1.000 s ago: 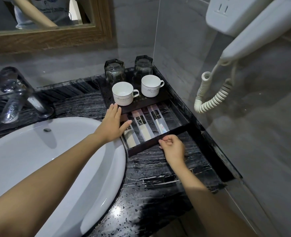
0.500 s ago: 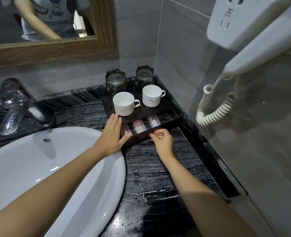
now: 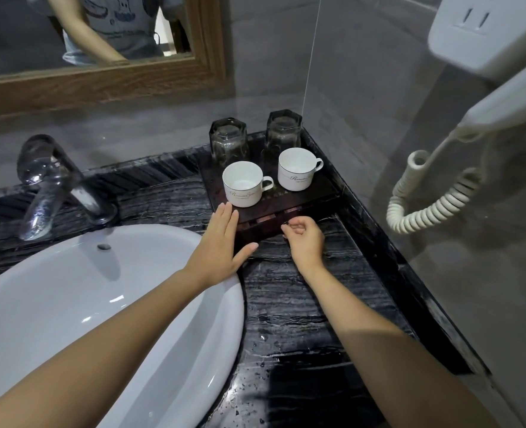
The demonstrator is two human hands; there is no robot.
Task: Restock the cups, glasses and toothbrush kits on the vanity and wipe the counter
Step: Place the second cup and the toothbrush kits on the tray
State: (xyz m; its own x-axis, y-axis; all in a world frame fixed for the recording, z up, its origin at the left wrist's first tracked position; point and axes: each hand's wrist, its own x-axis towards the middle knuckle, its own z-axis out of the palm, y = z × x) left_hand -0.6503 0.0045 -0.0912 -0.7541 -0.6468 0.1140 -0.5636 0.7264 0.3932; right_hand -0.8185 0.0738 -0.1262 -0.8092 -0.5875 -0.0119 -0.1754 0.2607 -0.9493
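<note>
A dark wooden tray [image 3: 320, 193] sits in the back right corner of the black marble counter [image 3: 301, 307]. On it stand two white cups [image 3: 243, 185] [image 3: 295, 169] and, behind them, two upturned glasses [image 3: 228, 140] [image 3: 284, 131]. The tray's drawer [image 3: 264, 228] is almost closed, and only a thin strip of the toothbrush kits [image 3: 274, 216] shows. My left hand [image 3: 221, 242] lies flat against the tray's left side, fingers out. My right hand [image 3: 305, 242] is curled on the drawer's front edge.
A white basin [image 3: 101, 304] fills the left, with a chrome faucet [image 3: 48, 183] behind it. A wall hair dryer [image 3: 502, 97] and its coiled cord [image 3: 434, 199] hang on the right wall. A wood-framed mirror [image 3: 101, 81] is at the back. Water drops speckle the near counter.
The drawer has slid in from wide open to almost closed, my right hand moving with its front edge. The kits are now nearly hidden. My left hand stayed against the tray.
</note>
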